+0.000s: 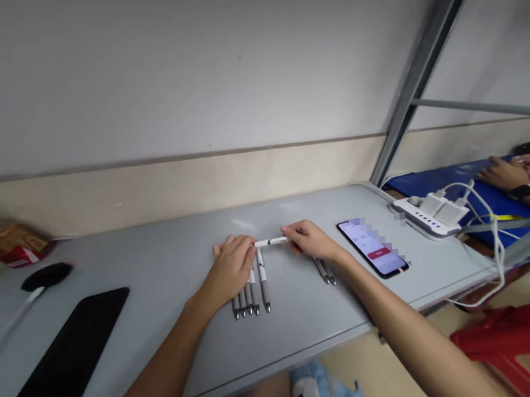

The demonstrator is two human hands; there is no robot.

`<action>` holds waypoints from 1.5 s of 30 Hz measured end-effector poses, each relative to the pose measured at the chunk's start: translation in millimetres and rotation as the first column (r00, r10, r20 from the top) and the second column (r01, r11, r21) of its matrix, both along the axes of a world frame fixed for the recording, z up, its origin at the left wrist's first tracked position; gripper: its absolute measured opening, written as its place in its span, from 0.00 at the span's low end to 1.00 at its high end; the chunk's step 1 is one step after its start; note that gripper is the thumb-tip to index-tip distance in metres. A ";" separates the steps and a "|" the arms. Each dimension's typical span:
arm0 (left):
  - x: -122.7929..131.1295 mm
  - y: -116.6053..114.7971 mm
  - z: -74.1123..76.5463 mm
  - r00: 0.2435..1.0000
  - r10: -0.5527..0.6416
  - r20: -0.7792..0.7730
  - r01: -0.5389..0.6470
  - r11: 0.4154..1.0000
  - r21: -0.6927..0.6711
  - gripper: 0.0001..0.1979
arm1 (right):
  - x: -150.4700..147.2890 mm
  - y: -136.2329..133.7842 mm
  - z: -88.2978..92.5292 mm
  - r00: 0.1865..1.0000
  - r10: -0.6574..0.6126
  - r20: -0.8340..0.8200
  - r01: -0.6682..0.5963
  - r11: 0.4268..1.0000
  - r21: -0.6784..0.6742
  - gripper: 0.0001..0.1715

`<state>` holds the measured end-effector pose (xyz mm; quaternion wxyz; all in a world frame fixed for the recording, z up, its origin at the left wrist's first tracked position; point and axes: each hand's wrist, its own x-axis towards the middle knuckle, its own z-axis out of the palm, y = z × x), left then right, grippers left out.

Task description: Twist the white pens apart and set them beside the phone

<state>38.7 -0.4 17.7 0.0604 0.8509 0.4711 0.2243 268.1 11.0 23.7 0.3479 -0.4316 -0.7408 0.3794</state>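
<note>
A white pen (271, 242) spans the gap between the two hands over the grey desk (198, 357), its long axis running side to side, so neither hand is nearer: one is at each end. The right hand (307, 238) has thumb and fingers pinched on its right end; the left hand's (234, 262) fingers lie close together at the other end, but from here I can't tell whether they grip it. Below the left hand a row of pens (248, 298) points toward the person, a single pen (264, 283) just beside it, and more grey pens (325, 271) show under the right wrist. Dark marks on the held pen are too small to read. Further right, the phone (373, 248) shows blurred digits above a red button; far left, the bottle's (11, 241) red label is illegible too.
</note>
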 end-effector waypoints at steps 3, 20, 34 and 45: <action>0.0 -0.1 -0.2 1.000 0.001 -0.008 -0.001 1.000 0.001 0.14 | 0.0 -0.2 0.3 0.997 0.034 -0.063 -0.031 0.999 0.041 0.18; -1.6 0.8 -0.9 1.000 -0.016 -0.006 0.016 1.000 0.002 0.14 | -0.4 -1.2 0.3 0.998 0.041 0.047 -0.042 0.999 0.023 0.22; -1.2 -4.2 8.6 0.984 -0.017 -0.175 0.053 0.977 0.208 0.11 | 2.3 -7.7 10.8 0.925 0.275 -0.263 -0.360 0.857 -0.368 0.18; 1.6 -3.6 4.8 0.996 -0.024 -0.085 0.042 0.974 0.223 0.13 | -6.8 3.3 4.3 0.692 -0.227 -0.685 -0.072 0.923 -0.378 0.12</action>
